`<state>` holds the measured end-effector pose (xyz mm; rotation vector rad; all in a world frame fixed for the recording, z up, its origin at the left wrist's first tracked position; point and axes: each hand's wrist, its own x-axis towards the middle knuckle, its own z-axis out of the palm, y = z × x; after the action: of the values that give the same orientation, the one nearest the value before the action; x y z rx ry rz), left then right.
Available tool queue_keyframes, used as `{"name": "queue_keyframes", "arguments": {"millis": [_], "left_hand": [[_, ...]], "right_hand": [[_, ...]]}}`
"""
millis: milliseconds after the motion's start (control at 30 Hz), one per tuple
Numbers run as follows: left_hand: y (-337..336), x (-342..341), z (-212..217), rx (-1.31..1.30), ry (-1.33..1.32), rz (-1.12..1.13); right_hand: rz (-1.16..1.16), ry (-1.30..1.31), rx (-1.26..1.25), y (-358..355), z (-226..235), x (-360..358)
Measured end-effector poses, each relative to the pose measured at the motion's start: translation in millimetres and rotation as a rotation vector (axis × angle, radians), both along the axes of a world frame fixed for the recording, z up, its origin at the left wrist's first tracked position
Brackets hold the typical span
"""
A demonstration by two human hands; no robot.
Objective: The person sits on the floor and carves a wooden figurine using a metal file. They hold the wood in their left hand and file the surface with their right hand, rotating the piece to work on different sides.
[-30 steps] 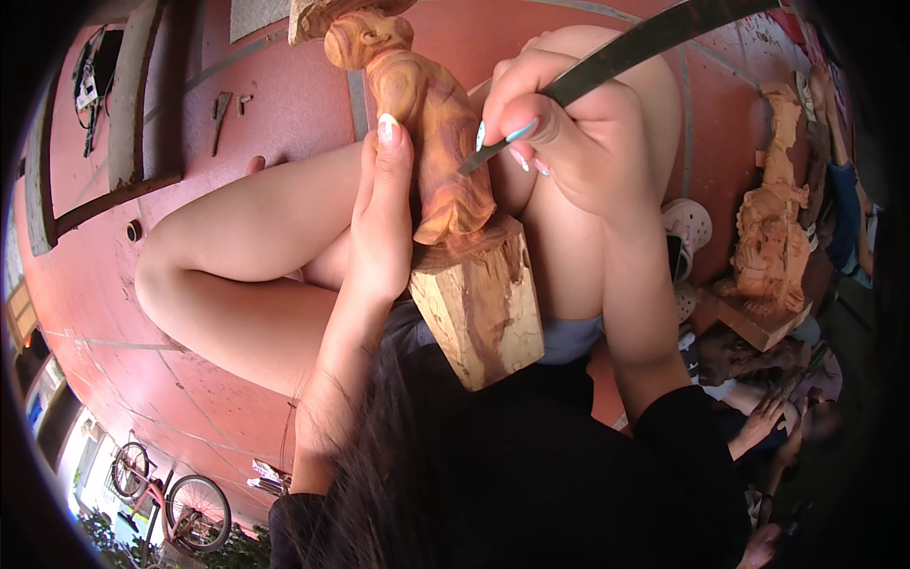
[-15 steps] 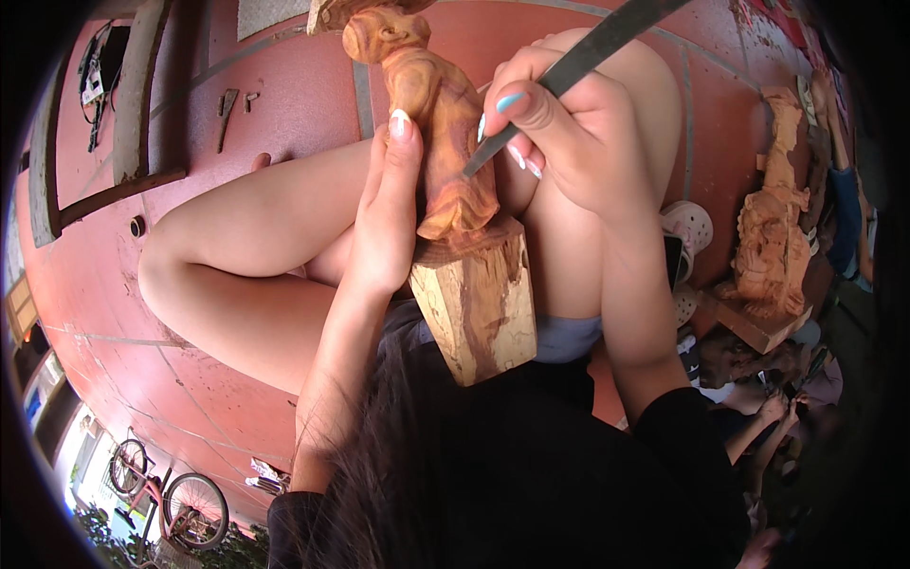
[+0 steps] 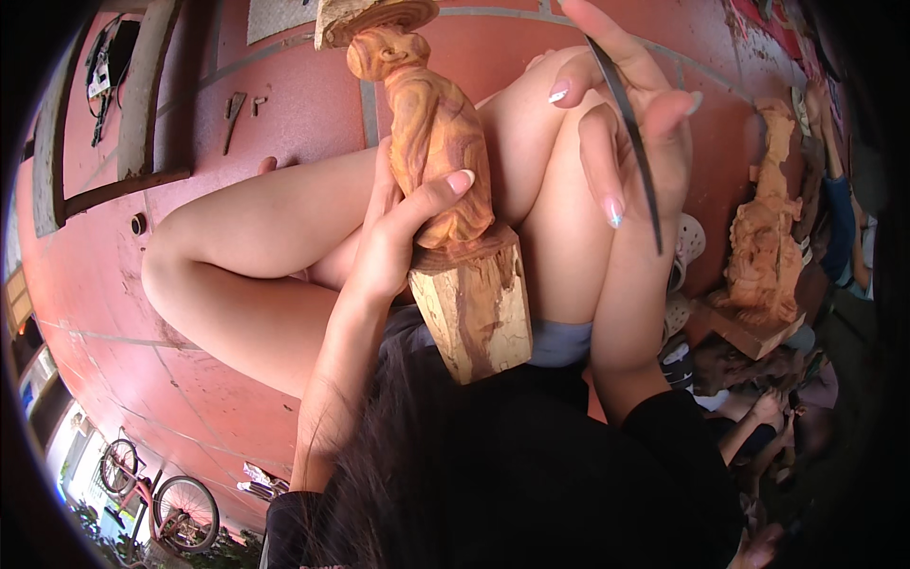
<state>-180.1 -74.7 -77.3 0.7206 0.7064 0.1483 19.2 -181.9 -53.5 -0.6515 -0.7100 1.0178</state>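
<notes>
A carved wooden figure (image 3: 441, 137) with swirling orange-brown grain leans across my lap. Beneath it is an uncarved pale block base (image 3: 474, 308), and a rough wooden piece (image 3: 384, 13) tops its head. My left hand (image 3: 391, 247) is wrapped round the figure's lower part, thumb across the front and the other fingers mostly hidden behind. Off to the right, above my knee, my right hand (image 3: 664, 142) has its fingers spread, with a long flat dark metal carving tool (image 3: 627, 121) lying between them. The tool is apart from the wood.
Another reddish carving (image 3: 766, 242) stands at the right beside a white clog (image 3: 690, 239) and other people's hands (image 3: 770, 410). At upper left are a wooden frame (image 3: 147, 85) and small tools (image 3: 233, 119) on the tiled floor (image 3: 237, 213). A bicycle (image 3: 186, 512) is at lower left.
My right hand has moved right, away from the figure; its fingers have spread and the tool has turned. My left thumb has slid down to the figure's lower front.
</notes>
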Motion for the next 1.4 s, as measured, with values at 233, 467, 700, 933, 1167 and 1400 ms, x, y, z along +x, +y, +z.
{"name": "queue_keyframes", "arguments": {"millis": [233, 467, 700, 933, 1167, 1400], "left_hand": [[5, -9, -5, -0.009, -0.018, -0.081], [10, -14, -7, 0.025, -0.05, -0.139], [7, -7, 4, 0.301, -0.123, -0.198], [-11, 0, 13, 0.308, -0.052, -0.099], [-15, -4, 7, 0.396, -0.091, -0.081], [-19, -7, -4, 0.384, -0.142, -0.03]], "right_hand": [[0.18, 0.147, 0.391, -10, -20, 17], [-0.346, -0.473, 0.003, -21, 11, -20], [-0.385, -1.024, -0.277, -30, 24, -42], [-0.396, -0.951, -0.254, -44, 16, -52], [-0.433, -1.281, -0.167, -36, 20, -51], [-0.371, -1.287, -0.145, -53, 25, -62]]}}
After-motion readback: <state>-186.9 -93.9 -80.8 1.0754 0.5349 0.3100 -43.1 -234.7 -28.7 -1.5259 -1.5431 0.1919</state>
